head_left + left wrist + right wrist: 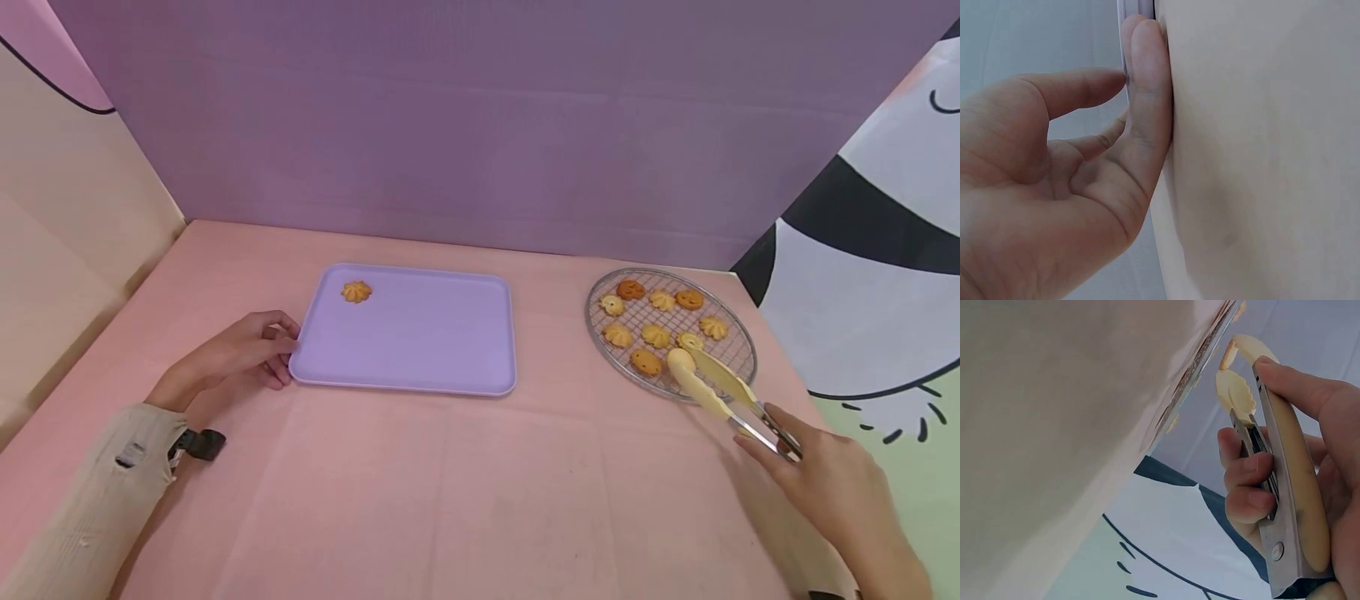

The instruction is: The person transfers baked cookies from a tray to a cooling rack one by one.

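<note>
My left hand point(251, 346) rests at the left edge of a lilac tray point(420, 380), its fingers touching the rim and the lower ones lying along the tabletop. In the left wrist view the thumb tip meets the tray's edge point(1137, 7). One flower-shaped cookie point(356, 292) lies in the tray's far left corner. My right hand point(832, 479) grips metal tongs point(761, 429) with cream tips, which reach over the near side of a round wire rack point(596, 329). In the right wrist view a brown-edged cookie point(1229, 355) shows between the tong tips.
Several cookies lie spread over the rack, among them a smiling brown one point(631, 289), a ring-shaped one point(611, 305) and a flower-shaped one point(713, 327). A pink cloth point(450, 475) covers the table. A purple panel point(480, 133) stands along the back edge.
</note>
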Demonstrator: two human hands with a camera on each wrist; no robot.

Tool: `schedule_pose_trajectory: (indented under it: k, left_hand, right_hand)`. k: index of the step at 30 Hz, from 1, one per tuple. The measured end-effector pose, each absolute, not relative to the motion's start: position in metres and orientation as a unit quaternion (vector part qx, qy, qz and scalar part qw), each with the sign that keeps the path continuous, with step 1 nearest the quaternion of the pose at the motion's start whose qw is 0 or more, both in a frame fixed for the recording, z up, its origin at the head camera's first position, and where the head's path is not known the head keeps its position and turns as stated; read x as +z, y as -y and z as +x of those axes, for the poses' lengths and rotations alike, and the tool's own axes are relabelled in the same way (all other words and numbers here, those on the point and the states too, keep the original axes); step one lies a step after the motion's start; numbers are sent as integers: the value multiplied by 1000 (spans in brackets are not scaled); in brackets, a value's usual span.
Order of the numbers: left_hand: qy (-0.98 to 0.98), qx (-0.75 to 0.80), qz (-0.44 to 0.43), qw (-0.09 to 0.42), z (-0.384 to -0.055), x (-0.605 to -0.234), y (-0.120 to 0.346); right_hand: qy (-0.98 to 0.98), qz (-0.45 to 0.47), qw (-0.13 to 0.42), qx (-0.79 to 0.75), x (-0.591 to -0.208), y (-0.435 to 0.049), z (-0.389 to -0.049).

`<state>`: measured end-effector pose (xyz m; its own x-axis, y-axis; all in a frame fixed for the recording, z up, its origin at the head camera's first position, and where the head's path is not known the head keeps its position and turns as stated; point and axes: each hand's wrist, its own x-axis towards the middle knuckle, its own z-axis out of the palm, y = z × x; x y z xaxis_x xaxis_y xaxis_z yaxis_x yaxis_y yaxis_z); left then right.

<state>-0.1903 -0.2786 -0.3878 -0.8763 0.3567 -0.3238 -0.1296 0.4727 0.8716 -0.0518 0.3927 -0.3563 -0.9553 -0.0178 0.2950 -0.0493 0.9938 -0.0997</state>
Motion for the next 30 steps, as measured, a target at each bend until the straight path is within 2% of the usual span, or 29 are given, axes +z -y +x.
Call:
schedule_pose_trajectory:
  k: [12, 30]
  left_hand:
    - [-820, 515, 70, 241, -189, -386, 278]
    - [-822, 512, 65, 241, -189, -385, 278]
  right_hand:
    - [995, -27, 89, 46, -357, -399, -52]
    - [994, -53, 90, 29, -353, -400, -44]
